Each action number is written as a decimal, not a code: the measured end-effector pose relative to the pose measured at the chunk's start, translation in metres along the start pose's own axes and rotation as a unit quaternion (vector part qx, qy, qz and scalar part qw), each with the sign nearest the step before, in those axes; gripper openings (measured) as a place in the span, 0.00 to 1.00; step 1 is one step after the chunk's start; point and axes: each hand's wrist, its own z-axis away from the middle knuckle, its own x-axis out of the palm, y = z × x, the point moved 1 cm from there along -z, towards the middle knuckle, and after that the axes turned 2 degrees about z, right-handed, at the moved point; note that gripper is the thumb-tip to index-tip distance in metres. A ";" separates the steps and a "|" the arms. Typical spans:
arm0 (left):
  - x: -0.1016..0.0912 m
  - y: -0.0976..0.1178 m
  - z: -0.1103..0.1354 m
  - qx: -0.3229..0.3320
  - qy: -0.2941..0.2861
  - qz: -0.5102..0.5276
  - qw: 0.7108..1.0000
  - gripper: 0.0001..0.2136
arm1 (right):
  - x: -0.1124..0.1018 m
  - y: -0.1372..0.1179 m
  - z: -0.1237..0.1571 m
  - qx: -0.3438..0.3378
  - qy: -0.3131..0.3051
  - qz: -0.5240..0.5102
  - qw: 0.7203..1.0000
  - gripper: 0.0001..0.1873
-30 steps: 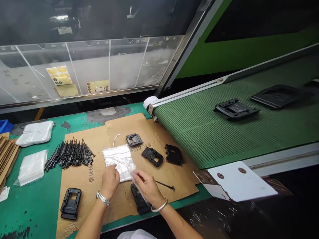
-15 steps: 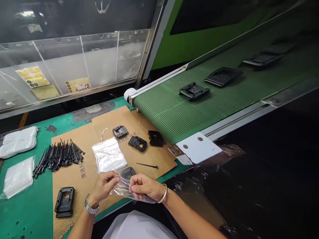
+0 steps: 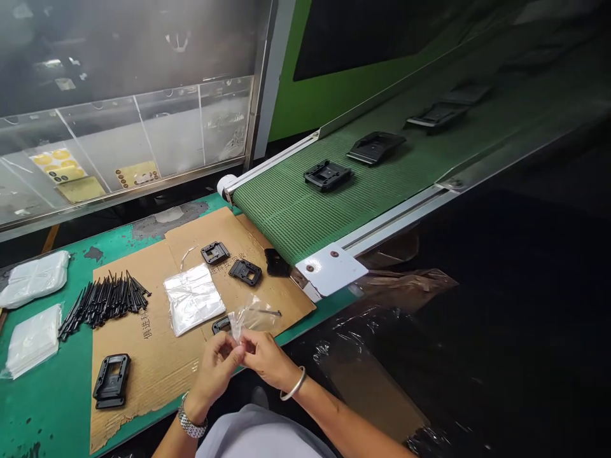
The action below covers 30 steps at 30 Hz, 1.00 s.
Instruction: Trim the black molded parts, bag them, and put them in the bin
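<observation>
Pinching clear plastic bag (image 3: 255, 312) | left hand (image 3: 219, 367), right hand (image 3: 268, 360): closed on it | black pins (image 3: 107, 300): 10 o'clock | conveyor belt (image 3: 286, 219): 1 o'clock

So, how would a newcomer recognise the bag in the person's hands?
Start from the brown cardboard on the green table, and go to its near edge, where the left hand and right hand meet. The clear bag juts forward from their grip. Unlike the flat stack of bags lying on the cardboard, it is crumpled, see-through and held.
</observation>
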 end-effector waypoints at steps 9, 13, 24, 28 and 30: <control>0.013 -0.050 0.005 -0.101 0.255 0.302 0.913 0.11 | -0.005 0.044 -0.011 0.174 0.138 -0.262 0.939 0.20; 0.011 -0.054 0.019 -0.041 0.333 0.178 0.925 0.12 | 0.013 0.051 -0.022 0.141 0.124 -0.235 0.954 0.17; -0.042 -0.068 0.023 0.065 0.351 -0.324 0.876 0.14 | 0.032 0.044 -0.035 -0.032 0.024 0.093 0.995 0.04; -0.065 -0.077 0.020 -0.025 0.445 -0.330 0.832 0.12 | 0.019 0.078 -0.032 0.029 0.130 0.142 0.981 0.08; -0.068 -0.081 0.018 -0.045 0.449 -0.332 0.828 0.10 | 0.017 0.096 -0.025 0.046 0.134 0.151 0.978 0.08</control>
